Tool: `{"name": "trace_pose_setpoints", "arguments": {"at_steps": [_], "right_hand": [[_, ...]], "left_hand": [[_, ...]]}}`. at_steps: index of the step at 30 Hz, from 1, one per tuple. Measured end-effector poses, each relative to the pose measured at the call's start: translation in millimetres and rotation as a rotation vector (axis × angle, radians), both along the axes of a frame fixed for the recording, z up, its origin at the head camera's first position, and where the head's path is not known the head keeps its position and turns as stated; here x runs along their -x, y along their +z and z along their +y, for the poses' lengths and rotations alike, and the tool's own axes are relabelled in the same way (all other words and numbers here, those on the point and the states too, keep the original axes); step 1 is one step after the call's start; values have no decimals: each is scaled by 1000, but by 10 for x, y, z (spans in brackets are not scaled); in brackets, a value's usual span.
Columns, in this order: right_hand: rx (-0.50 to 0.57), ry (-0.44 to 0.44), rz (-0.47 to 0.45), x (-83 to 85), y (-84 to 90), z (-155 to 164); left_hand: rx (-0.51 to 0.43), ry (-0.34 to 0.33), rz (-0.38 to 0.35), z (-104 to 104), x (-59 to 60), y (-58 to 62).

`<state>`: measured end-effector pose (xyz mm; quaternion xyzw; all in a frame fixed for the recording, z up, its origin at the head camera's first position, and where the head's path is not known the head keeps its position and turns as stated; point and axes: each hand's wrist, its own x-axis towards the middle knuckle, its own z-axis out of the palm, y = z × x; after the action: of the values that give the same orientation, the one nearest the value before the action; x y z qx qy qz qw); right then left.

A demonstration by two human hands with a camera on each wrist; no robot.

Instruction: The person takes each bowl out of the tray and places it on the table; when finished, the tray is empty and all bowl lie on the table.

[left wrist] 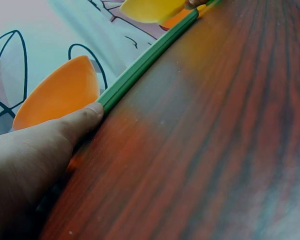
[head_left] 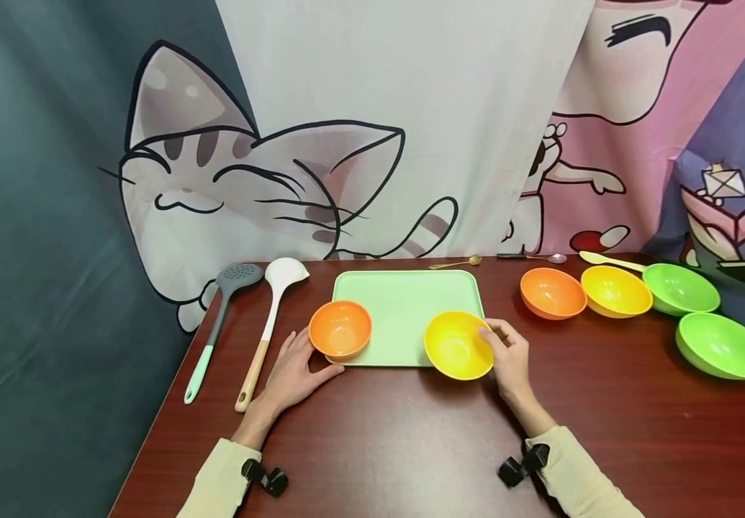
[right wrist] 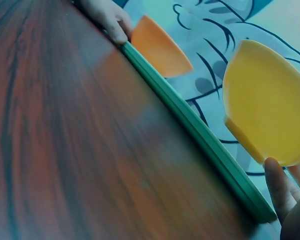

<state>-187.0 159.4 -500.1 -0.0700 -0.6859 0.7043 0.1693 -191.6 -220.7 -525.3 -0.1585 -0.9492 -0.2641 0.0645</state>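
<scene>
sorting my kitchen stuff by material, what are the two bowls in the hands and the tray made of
Orange bowl and yellow bowl: probably plastic or melamine, judging by the solid even colour, soft matte sheen and thin rims. Tray: likely the same, pale green, smooth, with a moulded raised rim. Table: dark reddish wood grain, possibly veneer or laminate.

A dark reddish wood-grain counter [head_left: 385,439] is filling the lower part of the head view, taking soft, even light. Right behind the counter, a printed cloth backdrop [head_left: 372,129] is hanging as the wall: a dark teal stretch at its left, a sleepy grey-striped cartoon cat [head_left: 229,180] beside it, and pink and purple cartoon figures [head_left: 657,129] at its right.
</scene>
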Motion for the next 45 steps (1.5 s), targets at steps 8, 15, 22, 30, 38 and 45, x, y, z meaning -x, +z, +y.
{"name": "trace_pose_setpoints", "arguments": {"at_steps": [8,15,22,30,38,45], "right_hand": [[53,-32,-80,-12,-17,201],[80,-62,-119,-74,-12,366],[123,-66,-142,-140,12,540],[150,-116,-156,-211,33,747],[134,-175,-189,-314,23,1008],[123,-245,-239,-411,43,1294]], "left_hand": [[6,-2,2,-6,-4,0],[3,-6,0,-3,-5,0],[16,-6,3,-21,3,6],[17,-15,3,-16,17,8],[9,-19,8,1,5,17],[5,-6,10,2,-19,11]]}}
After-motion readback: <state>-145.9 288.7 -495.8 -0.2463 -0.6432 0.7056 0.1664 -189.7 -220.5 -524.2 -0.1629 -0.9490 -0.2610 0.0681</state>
